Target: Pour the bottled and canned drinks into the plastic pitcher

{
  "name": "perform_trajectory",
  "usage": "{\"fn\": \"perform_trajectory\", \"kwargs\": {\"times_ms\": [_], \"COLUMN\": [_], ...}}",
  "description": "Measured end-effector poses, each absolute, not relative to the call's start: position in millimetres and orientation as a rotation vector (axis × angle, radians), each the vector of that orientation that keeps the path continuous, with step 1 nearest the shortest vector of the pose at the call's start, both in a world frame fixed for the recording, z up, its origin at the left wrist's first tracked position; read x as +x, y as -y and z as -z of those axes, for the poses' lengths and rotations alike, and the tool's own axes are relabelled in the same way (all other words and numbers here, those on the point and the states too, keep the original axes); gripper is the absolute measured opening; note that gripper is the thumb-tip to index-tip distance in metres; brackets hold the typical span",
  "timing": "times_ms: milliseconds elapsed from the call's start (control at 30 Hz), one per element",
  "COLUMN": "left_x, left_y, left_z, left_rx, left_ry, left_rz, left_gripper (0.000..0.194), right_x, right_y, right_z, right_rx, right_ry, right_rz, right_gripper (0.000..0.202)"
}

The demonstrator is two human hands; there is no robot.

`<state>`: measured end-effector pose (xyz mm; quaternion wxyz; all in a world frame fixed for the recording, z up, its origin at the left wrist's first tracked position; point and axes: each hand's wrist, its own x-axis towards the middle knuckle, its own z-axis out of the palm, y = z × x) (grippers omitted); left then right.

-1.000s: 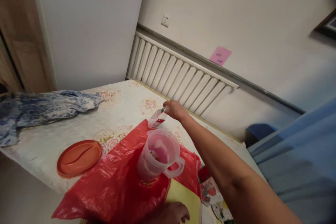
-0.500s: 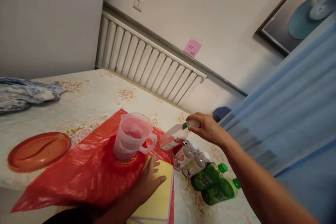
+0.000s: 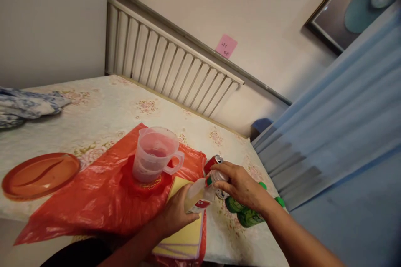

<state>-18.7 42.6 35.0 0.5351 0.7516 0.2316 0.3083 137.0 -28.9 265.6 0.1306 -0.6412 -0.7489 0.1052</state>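
A clear plastic bottle (image 3: 200,194) with a green neck band and a red-and-white label is tilted over the yellow cloth (image 3: 184,238). My left hand (image 3: 175,213) is wrapped round its lower end. At the upper end, my right hand (image 3: 240,183) grips the bottle's top; whether a cap is under the fingers I cannot tell. Left of the bottle, a translucent measuring jug (image 3: 150,160) stands on a red dish (image 3: 133,190), with its handle toward my hands. A red can (image 3: 213,163) stands just behind my right hand. Green bottles (image 3: 249,217) are partly hidden by my right forearm.
Red plastic sheeting (image 3: 94,200) lies under the jug on the flowered tablecloth (image 3: 119,100). An orange lid or plate (image 3: 40,177) is at the left, with a blue-and-white cloth (image 3: 28,106) behind it. A radiator (image 3: 169,58) and a blue curtain (image 3: 341,112) border the table.
My right hand has brought the clear bottle down and nearer to me, from behind the jug's handle to over the yellow cloth. My left hand, spread before, has closed on the bottle.
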Motion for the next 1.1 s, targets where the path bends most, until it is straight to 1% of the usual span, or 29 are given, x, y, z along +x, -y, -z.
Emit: {"fn": "perform_trajectory", "kwargs": {"times_ms": [133,300,433,600,700,800,933,1033,1100], "left_x": [-25,-36,-45,-54,-58,-63,-68,-71,-73], "left_y": [-42,-42,-43,-44,-44,-45,-47,-49,-49], "left_z": [-42,-49,-51,-53,-54,-52,-38,-24,-19], "left_rx": [1.773,1.756,1.747,1.746,1.743,1.729,1.758,1.757,1.739], "left_ry": [-0.625,-0.63,-0.58,-0.629,-0.573,-0.545,-0.564,-0.601,-0.604], "left_rz": [-0.707,-0.639,-0.628,-0.576,-0.567,-0.555,-0.582,-0.583,-0.582], "left_gripper": [0.074,0.077,0.079,0.084,0.084,0.082,0.084,0.087,0.087], "right_x": [140,134,129,127,129,135,143,148,152], "right_y": [31,35,39,43,46,47,40,30,23], "right_z": [-263,-268,-270,-266,-261,-253,-224,-180,-144], "right_rx": [-1.867,-1.881,-1.779,-1.604,-1.589,-1.606,-1.542,-1.561,-1.601], "right_ry": [2.148,2.168,2.176,2.133,2.004,1.713,1.294,1.027,0.841], "right_rz": [-0.296,-0.312,-0.348,-0.461,-0.45,-0.477,-0.653,-0.844,-0.963], "right_gripper": [0.037,0.034,0.032,0.029,0.027,0.029,0.039,0.04,0.035]}}
